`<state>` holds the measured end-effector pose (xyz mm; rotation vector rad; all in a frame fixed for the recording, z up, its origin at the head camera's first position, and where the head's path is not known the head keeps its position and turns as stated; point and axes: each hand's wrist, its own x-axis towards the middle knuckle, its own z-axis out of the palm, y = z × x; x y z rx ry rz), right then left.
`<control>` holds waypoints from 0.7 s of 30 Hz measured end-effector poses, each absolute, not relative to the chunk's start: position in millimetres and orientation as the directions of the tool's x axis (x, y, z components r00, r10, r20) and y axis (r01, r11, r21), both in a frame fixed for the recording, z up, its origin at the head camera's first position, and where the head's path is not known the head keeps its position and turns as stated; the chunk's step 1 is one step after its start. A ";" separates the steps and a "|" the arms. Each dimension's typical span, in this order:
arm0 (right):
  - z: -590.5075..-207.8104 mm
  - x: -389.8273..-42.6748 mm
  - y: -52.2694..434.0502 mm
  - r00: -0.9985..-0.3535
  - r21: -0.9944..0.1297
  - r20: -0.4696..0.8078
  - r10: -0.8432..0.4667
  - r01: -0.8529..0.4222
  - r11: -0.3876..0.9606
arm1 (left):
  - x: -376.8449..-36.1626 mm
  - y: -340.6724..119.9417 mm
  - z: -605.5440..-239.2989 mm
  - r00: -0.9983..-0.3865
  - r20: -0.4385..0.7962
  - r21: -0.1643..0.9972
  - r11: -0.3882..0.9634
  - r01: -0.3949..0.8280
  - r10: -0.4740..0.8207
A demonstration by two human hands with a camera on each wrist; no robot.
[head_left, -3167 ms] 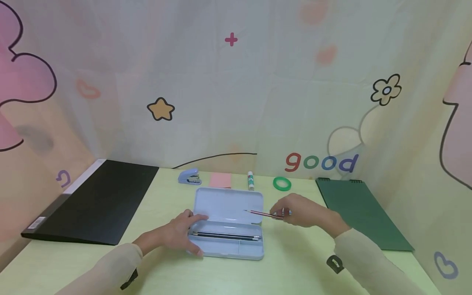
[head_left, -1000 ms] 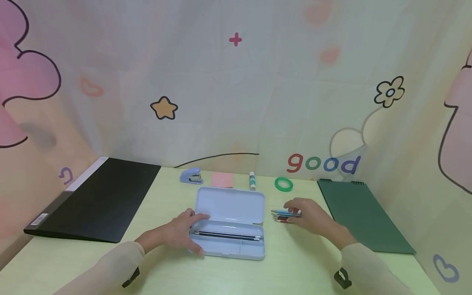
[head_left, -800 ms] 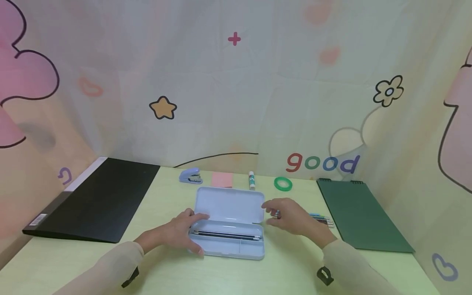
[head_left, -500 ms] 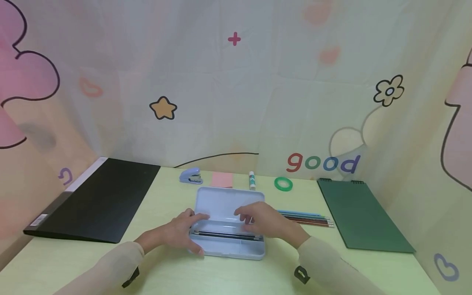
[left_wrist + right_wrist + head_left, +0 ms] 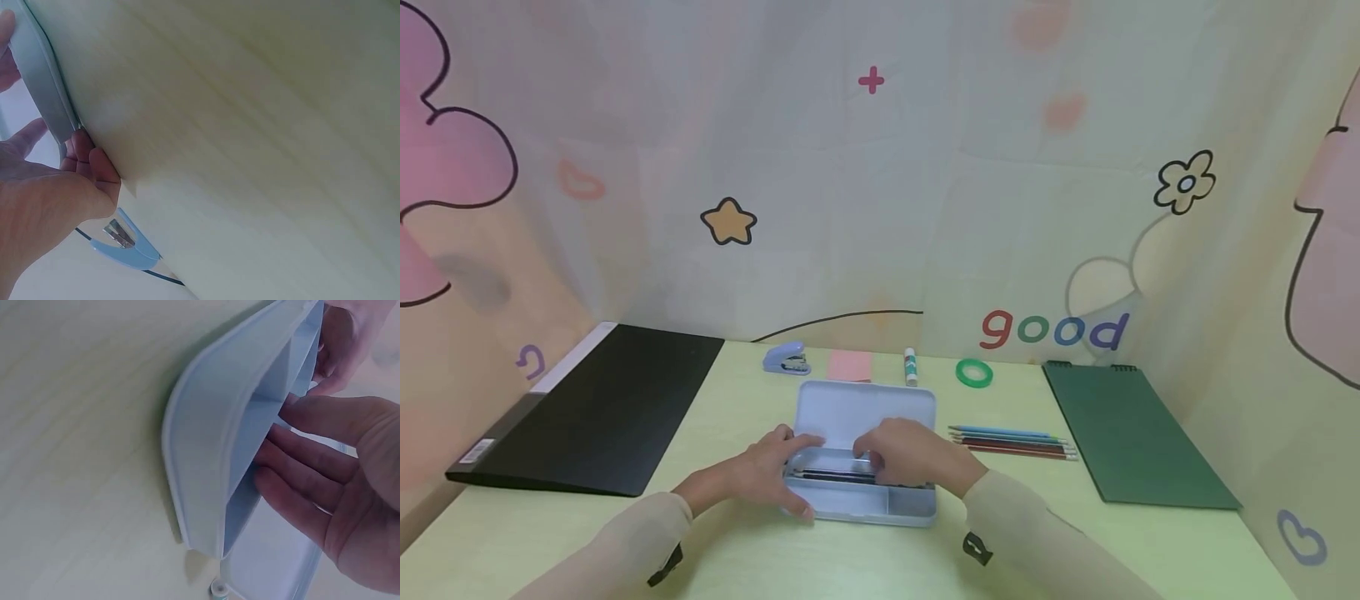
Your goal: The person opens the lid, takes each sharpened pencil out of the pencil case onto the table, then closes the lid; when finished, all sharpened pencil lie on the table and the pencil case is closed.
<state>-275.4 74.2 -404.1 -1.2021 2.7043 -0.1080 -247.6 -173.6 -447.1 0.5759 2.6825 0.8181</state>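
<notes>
A pale blue pencil case (image 5: 850,500) lies open on the table, lid tipped back. Dark pencils (image 5: 835,476) lie along its rear compartment. My left hand (image 5: 767,471) grips the case's left end, thumb at the front corner and index finger by the hinge; the left wrist view shows other fingers (image 5: 94,164) curled against the end. My right hand (image 5: 906,454) reaches over the pencils, covering their right ends. In the right wrist view its thumb and fingers (image 5: 306,475) dip into the case with a gap between them; the pencils are hidden there.
Several coloured pencils (image 5: 1015,442) lie right of the case, beside a green pad (image 5: 1138,442). Behind stand a stapler (image 5: 786,358), pink sticky notes (image 5: 850,366), a glue stick (image 5: 911,367) and green tape (image 5: 973,373). A black folder (image 5: 602,408) lies left.
My right hand has laid coloured pencils on the table to the right, let go of them, and moved left into the case. The left hand stays put.
</notes>
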 end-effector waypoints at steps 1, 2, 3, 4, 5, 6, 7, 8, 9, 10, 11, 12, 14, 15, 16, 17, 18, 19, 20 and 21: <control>-403.5 -275.4 72.2 -0.660 -0.127 -0.140 -0.738 -0.728 0.674 | -247.7 -173.7 -447.2 -0.881 -0.146 0.579 0.761 0.293 0.450; -403.1 -275.3 70.4 -0.663 -0.113 -0.146 -0.734 -0.726 0.678 | -247.9 -173.8 -447.2 -0.880 -0.145 0.578 0.761 0.296 0.452; -403.2 -275.4 68.8 -0.666 -0.097 -0.151 -0.730 -0.725 0.682 | -248.1 -173.9 -447.3 -0.879 -0.145 0.576 0.761 0.299 0.455; -403.0 -275.2 67.3 -0.669 -0.086 -0.156 -0.727 -0.723 0.685 | -248.2 -173.9 -447.2 -0.877 -0.144 0.578 0.759 0.301 0.458; -402.7 -275.1 66.0 -0.672 -0.076 -0.159 -0.723 -0.722 0.688 | -248.3 -173.9 -447.0 -0.876 -0.145 0.577 0.759 0.303 0.460; -402.7 -275.0 65.0 -0.676 -0.066 -0.162 -0.719 -0.720 0.691 | -248.3 -173.9 -446.7 -0.875 -0.147 0.578 0.758 0.303 0.461; -402.8 -275.0 64.2 -0.678 -0.057 -0.165 -0.717 -0.719 0.693 | -248.4 -174.0 -446.6 -0.874 -0.147 0.578 0.757 0.303 0.462; -402.6 -274.9 63.5 -0.680 -0.047 -0.166 -0.715 -0.718 0.694 | -248.5 -174.1 -446.4 -0.874 -0.147 0.579 0.757 0.303 0.463; -403.0 -275.0 63.0 -0.680 -0.038 -0.165 -0.715 -0.720 0.693 | -248.6 -174.2 -446.3 -0.875 -0.147 0.580 0.757 0.302 0.462; -403.5 -275.0 62.6 -0.677 -0.030 -0.162 -0.717 -0.723 0.690 | -248.6 -174.2 -446.0 -0.875 -0.145 0.580 0.756 0.303 0.462; -404.0 -275.0 62.4 -0.675 -0.022 -0.158 -0.721 -0.728 0.686 | -248.7 -174.3 -445.9 -0.875 -0.143 0.580 0.755 0.305 0.463; -404.7 -275.1 62.3 -0.672 -0.016 -0.155 -0.724 -0.732 0.682 | -248.7 -174.4 -445.8 -0.874 -0.139 0.581 0.753 0.309 0.466; -405.9 -274.8 62.3 -0.667 -0.013 -0.148 -0.731 -0.737 0.675 | -248.8 -174.5 -445.8 -0.873 -0.133 0.580 0.751 0.316 0.469; -406.5 -274.6 62.4 -0.663 -0.013 -0.143 -0.735 -0.741 0.671 | -249.0 -174.5 -446.1 -0.872 -0.130 0.580 0.750 0.320 0.472; -407.0 -274.4 62.6 -0.660 -0.017 -0.140 -0.738 -0.744 0.668 | -248.8 -174.5 -445.9 -0.871 -0.128 0.580 0.748 0.323 0.475; -407.0 -274.1 62.7 -0.659 -0.024 -0.139 -0.739 -0.744 0.667 | -248.8 -174.5 -446.0 -0.870 -0.128 0.579 0.748 0.324 0.476; -407.2 -273.9 62.8 -0.656 -0.030 -0.140 -0.741 -0.745 0.666 | -248.7 -174.5 -446.1 -0.869 -0.127 0.579 0.747 0.327 0.478; -407.2 -273.8 62.9 -0.655 -0.037 -0.141 -0.743 -0.746 0.665 | -248.6 -174.6 -446.2 -0.868 -0.127 0.579 0.747 0.328 0.479; -407.3 -273.9 62.9 -0.651 -0.046 -0.144 -0.745 -0.748 0.662 | -248.4 -174.6 -446.2 -0.868 -0.126 0.580 0.746 0.327 0.479; -407.3 -273.9 62.9 -0.647 -0.056 -0.148 -0.748 -0.750 0.659 | -248.3 -174.6 -446.1 -0.868 -0.126 0.582 0.744 0.328 0.481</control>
